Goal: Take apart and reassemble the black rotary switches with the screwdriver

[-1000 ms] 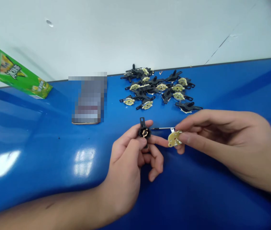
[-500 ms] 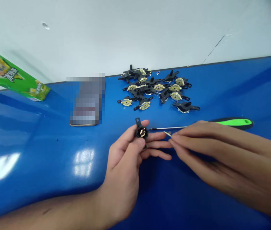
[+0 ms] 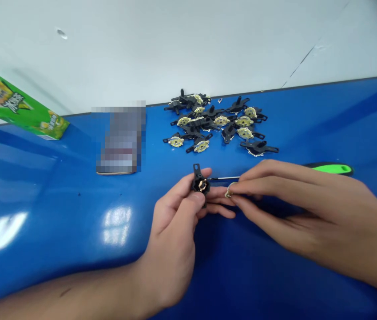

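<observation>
My left hand (image 3: 171, 226) holds a black plastic housing (image 3: 200, 183) with a brass centre between thumb and fingers. My right hand (image 3: 304, 209) pinches a small yellow disc (image 3: 229, 191), seen nearly edge-on, just right of the left fingertips. A thin screwdriver shaft (image 3: 223, 178) runs from the housing to the right and passes behind my right fingers. Its black and green handle (image 3: 331, 169) shows beyond my right hand. I cannot tell whether either hand touches the shaft.
Several black housings and yellow discs (image 3: 215, 122) lie in a loose pile on the blue table (image 3: 75, 231), near the white wall. A pixelated object (image 3: 120, 138) stands left of the pile, and a green printed box (image 3: 15, 100) sits at the far left.
My right hand has turned the yellow disc from face-on to nearly edge-on and moved it left. The screwdriver handle has come into view. The left hand has barely moved.
</observation>
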A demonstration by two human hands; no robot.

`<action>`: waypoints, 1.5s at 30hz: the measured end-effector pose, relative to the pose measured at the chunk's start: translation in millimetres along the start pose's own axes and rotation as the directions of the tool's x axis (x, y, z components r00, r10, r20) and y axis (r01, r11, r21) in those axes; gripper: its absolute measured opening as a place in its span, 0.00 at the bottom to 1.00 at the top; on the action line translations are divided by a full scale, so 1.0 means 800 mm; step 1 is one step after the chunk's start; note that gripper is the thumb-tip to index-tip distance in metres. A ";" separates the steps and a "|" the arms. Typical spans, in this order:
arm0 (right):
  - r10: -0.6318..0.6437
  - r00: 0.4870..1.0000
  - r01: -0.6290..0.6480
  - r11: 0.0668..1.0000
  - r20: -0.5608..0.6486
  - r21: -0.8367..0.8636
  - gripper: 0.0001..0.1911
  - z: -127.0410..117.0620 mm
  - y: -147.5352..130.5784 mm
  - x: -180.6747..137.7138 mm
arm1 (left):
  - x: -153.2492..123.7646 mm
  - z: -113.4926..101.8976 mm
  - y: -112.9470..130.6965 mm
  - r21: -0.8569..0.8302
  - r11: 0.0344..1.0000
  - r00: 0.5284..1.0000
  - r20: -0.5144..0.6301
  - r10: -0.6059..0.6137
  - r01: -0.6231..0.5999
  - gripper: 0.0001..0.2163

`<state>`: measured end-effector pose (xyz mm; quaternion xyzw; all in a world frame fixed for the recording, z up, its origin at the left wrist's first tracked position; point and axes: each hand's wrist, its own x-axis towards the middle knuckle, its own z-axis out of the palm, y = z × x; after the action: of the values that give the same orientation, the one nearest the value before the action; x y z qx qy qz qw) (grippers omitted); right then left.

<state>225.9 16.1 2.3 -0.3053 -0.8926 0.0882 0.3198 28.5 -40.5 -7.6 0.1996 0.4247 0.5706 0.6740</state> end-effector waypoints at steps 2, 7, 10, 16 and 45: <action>-0.014 1.000 0.014 1.000 -0.002 -0.025 0.10 0.001 0.001 0.000 | 0.000 -0.002 -0.002 0.011 1.000 0.999 0.029 0.014 -0.015 0.10; -0.123 0.990 0.115 0.989 0.074 0.097 0.11 0.001 0.008 0.002 | -0.001 -0.004 -0.003 0.073 0.997 0.999 0.047 0.008 -0.012 0.10; -0.126 0.989 0.115 0.983 0.078 0.141 0.10 -0.004 0.010 0.006 | -0.001 -0.003 -0.001 0.094 0.996 0.998 0.054 -0.012 0.007 0.09; 0.031 0.999 -0.036 0.966 0.021 0.256 0.09 -0.009 -0.005 0.014 | -0.003 0.001 0.003 0.057 0.998 0.992 0.115 -0.043 0.037 0.09; 0.339 0.939 -0.275 0.844 -0.059 0.461 0.10 0.014 -0.029 -0.003 | -0.014 -0.013 0.002 0.365 0.931 0.970 0.232 -0.078 -0.012 0.10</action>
<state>209.4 -3.3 0.6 -0.3684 -0.7634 0.3191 0.4238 19.1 -52.7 -8.2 0.3819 0.4408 0.4420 0.6815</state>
